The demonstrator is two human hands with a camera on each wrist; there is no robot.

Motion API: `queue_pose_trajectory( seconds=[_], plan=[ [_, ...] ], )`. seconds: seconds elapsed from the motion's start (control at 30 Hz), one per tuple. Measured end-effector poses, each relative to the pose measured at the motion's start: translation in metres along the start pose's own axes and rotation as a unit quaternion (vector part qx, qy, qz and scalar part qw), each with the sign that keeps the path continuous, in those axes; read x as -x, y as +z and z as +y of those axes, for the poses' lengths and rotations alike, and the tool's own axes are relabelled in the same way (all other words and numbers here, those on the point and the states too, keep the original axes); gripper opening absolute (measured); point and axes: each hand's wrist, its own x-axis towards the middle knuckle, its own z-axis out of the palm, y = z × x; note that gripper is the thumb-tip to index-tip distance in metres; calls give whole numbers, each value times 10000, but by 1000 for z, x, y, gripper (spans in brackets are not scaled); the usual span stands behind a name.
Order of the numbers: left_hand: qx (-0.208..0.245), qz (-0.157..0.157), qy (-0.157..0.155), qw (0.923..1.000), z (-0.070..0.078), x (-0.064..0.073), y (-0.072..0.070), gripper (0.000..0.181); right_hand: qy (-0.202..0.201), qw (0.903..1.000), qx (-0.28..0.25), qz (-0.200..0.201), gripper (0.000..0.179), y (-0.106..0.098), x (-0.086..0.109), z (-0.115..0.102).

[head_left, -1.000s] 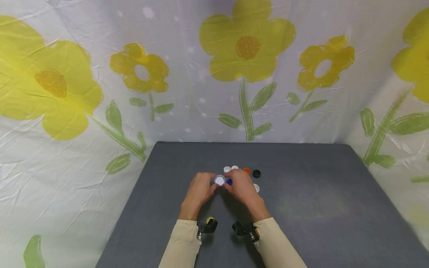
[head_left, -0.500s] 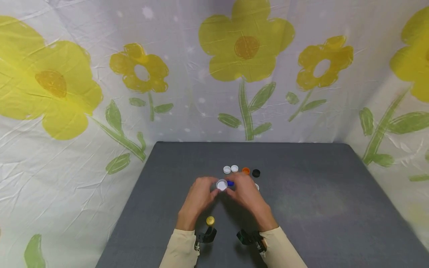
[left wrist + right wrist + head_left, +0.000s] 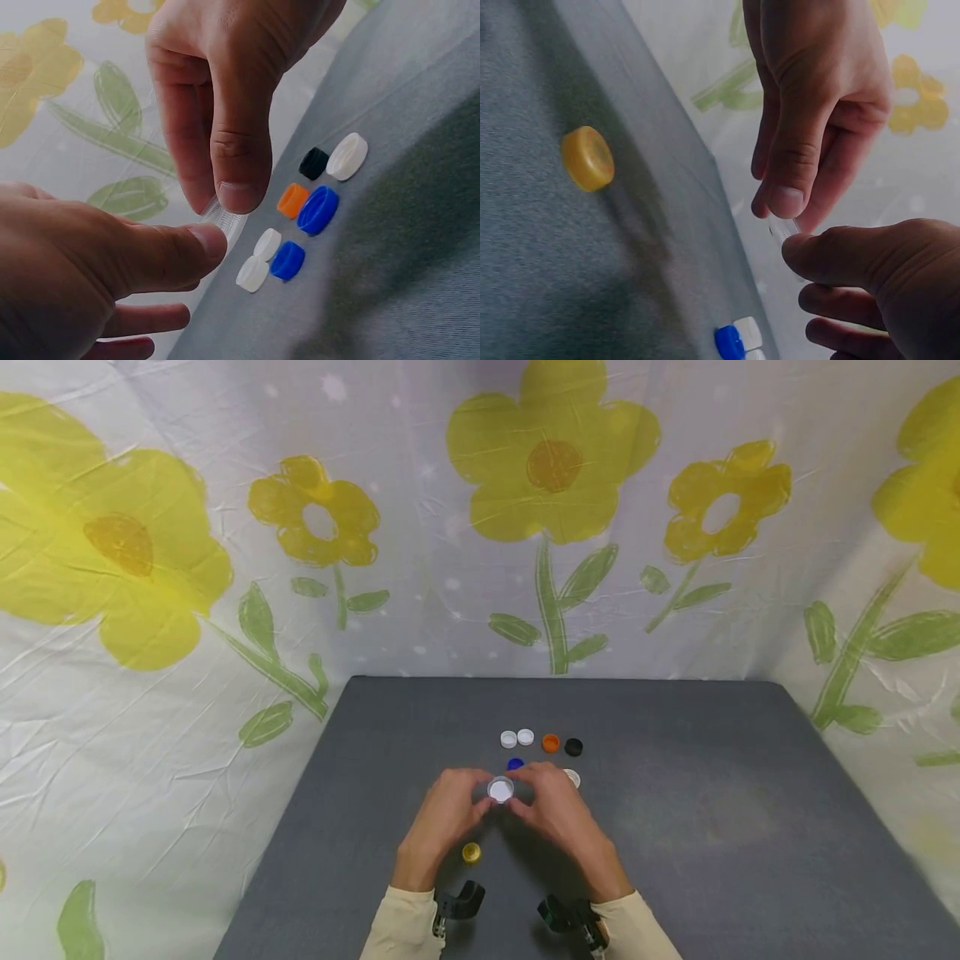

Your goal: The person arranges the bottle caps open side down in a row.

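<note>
A clear cap with a ribbed edge and a white inside [image 3: 500, 790] is held above the table between both hands. My left hand [image 3: 450, 802] pinches its left side with thumb and fingers; my right hand [image 3: 553, 797] pinches the right side. In the left wrist view the ribbed rim [image 3: 225, 217] shows between the two thumbs, much of it covered by fingers. Just beyond the hands is a blue cap [image 3: 515, 764]. A yellow cap [image 3: 471, 852] lies on the table between the forearms.
Farther back on the grey table [image 3: 675, 827] lie two small white caps [image 3: 508, 739], an orange cap [image 3: 551, 743] and a black cap [image 3: 573, 747]. A larger white cap [image 3: 573, 777] sits beside my right hand. Another blue cap [image 3: 318, 210] shows in the left wrist view.
Both hands have drawn back towards the body and slightly right, carrying the clear cap with them. The yellow cap, earlier partly covered by the left wrist, is now in full view.
</note>
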Motion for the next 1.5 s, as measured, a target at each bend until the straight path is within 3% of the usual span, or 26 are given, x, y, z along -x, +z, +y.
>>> queue_pose_trajectory(
  seconds=[0.2,0.43,0.6,0.93,1.13,1.3,1.5],
  plan=[
    [139,-95,50,9998,2,8,5,21,40,9999,-119,25,31,3,10,0],
    [235,-161,145,9995,-1,14,5,30,286,9973,-671,-12,28,6,20,5],
    [206,81,265,9994,0,15,3,36,659,9929,-992,-43,24,2,21,9],
    [103,757,870,9933,-1,12,7,21,1199,9741,-1870,-418,17,-9,21,12],
    [107,886,771,9930,0,12,8,16,1389,9675,-2029,-594,20,-10,22,11],
    [113,961,541,9938,2,12,6,18,1274,9715,-1982,-241,22,-10,23,12],
    [552,1150,237,9915,3,10,5,17,573,9850,-1512,607,29,-11,22,12]
  ],
)
